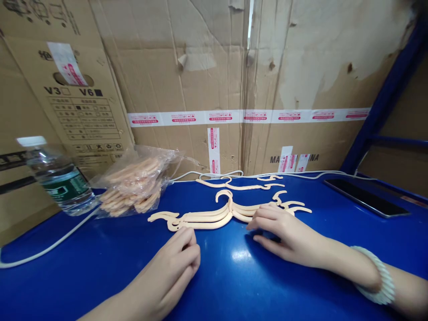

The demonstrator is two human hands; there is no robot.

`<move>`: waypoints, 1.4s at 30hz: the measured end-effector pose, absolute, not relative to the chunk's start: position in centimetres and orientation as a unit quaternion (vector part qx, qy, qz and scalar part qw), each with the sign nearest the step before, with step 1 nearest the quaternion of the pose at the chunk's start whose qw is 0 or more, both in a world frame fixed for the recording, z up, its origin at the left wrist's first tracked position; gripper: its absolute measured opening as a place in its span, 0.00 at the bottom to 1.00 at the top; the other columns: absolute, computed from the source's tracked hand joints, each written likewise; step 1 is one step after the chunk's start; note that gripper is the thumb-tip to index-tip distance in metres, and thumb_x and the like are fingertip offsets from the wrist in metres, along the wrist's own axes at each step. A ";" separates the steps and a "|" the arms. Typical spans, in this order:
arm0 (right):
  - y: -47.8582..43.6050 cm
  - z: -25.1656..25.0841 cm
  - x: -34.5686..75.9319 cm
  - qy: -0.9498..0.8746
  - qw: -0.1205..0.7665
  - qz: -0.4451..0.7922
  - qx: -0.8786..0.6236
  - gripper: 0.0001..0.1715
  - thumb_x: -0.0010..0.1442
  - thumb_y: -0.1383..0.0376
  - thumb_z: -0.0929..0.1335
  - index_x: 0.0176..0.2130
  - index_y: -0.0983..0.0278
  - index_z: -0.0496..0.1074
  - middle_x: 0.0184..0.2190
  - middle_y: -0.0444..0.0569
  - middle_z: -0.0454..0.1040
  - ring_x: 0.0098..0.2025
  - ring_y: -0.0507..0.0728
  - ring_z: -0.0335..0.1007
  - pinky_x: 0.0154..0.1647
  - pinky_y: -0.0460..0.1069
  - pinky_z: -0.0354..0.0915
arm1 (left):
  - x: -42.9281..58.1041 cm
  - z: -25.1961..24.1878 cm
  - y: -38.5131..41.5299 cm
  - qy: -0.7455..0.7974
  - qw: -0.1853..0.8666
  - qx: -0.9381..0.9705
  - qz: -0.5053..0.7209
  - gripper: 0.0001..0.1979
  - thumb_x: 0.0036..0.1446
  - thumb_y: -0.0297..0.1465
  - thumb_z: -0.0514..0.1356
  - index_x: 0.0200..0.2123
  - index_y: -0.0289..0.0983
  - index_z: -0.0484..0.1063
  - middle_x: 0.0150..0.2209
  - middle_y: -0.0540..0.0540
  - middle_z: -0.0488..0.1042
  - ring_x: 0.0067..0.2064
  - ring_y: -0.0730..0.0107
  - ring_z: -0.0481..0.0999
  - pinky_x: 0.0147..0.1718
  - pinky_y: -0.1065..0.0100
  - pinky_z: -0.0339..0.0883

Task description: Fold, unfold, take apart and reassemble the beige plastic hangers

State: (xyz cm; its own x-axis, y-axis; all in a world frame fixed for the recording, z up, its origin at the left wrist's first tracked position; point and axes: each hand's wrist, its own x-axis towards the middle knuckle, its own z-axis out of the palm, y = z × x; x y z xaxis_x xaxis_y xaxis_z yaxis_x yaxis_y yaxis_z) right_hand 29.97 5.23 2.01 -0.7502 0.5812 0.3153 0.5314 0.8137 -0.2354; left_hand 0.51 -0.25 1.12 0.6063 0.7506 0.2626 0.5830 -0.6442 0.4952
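Note:
Cream-coloured folding hangers (pixel 207 218) lie stacked on the blue table (pixel 214 285), a curved hook standing out at their middle. My left hand (pixel 179 263) rests at the near edge of their left end, its fingers curled in; whether something is pinched in them is hidden. Over the right half of the stack is my right hand (pixel 281 232), its fingers apart and slightly bent, the fingertips near the hanger arm. A pale beaded bracelet (pixel 376 276) circles the right wrist. Behind the stack lie more loose hanger pieces (pixel 240 183).
A clear plastic bag of similar pieces (pixel 133 183) sits at the left beside a water bottle (pixel 62 178). A dark phone (pixel 366 197) lies at the right. White cable (pixel 50 249) runs along the table's left and back. Cardboard (pixel 187 84) stands behind.

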 end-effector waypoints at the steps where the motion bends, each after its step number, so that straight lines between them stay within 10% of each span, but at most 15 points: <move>1: 5.2 2.0 30.0 -0.933 0.191 0.066 -0.297 0.09 0.64 0.68 0.63 0.45 0.62 0.71 0.41 0.51 0.73 0.45 0.59 0.66 0.47 0.54 0.61 | 0.5 1.1 -0.2 0.382 0.183 0.876 0.230 0.16 0.66 0.25 0.38 0.28 0.39 0.56 0.34 0.48 0.62 0.35 0.66 0.63 0.34 0.65 0.58; 42: 6.5 2.5 30.9 -0.916 0.240 0.026 -0.320 0.08 0.65 0.67 0.63 0.41 0.62 0.71 0.37 0.50 0.74 0.40 0.58 0.68 0.41 0.52 0.62 | 0.7 -0.6 0.4 0.485 0.271 0.779 0.290 0.10 0.58 0.26 0.49 0.27 0.40 0.66 0.28 0.50 0.62 0.30 0.67 0.63 0.26 0.70 0.59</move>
